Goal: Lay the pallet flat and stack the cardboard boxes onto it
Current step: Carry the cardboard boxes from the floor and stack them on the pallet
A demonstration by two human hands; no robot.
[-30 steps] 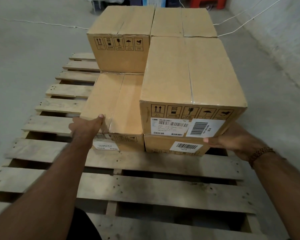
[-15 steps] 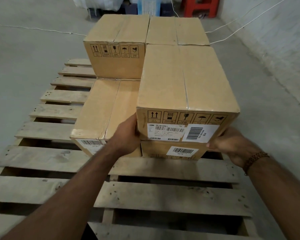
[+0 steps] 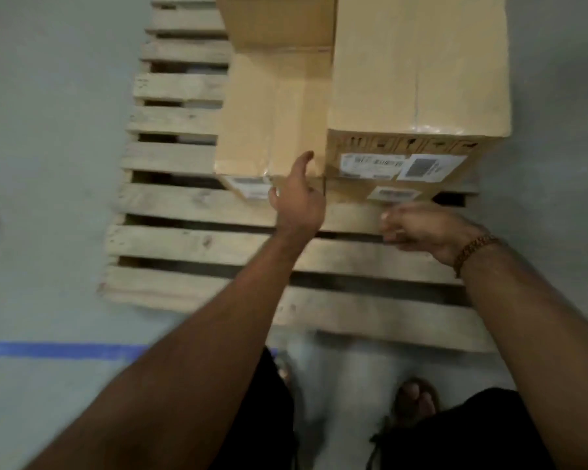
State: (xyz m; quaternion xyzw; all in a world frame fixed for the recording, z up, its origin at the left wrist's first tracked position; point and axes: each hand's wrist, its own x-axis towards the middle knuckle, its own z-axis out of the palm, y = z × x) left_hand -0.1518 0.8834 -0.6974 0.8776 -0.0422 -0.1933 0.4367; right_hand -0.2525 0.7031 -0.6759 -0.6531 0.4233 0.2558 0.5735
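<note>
Cardboard boxes (image 3: 418, 72), tan with taped seams and white barcode labels, sit stacked two high on the flat pale wooden pallet (image 3: 190, 245), while the left hand (image 3: 297, 201) and right hand (image 3: 425, 228) hover before them, fingers loose, gripping nothing.

Nothing legible from here — the white labels (image 3: 403, 166) and handling symbols on the top cardboard box (image 3: 418, 72) are blurred past reading.

Both hands have let go; left hand (image 3: 297, 201) and right hand (image 3: 425, 228) now hover over the pallet (image 3: 190, 245).
</note>
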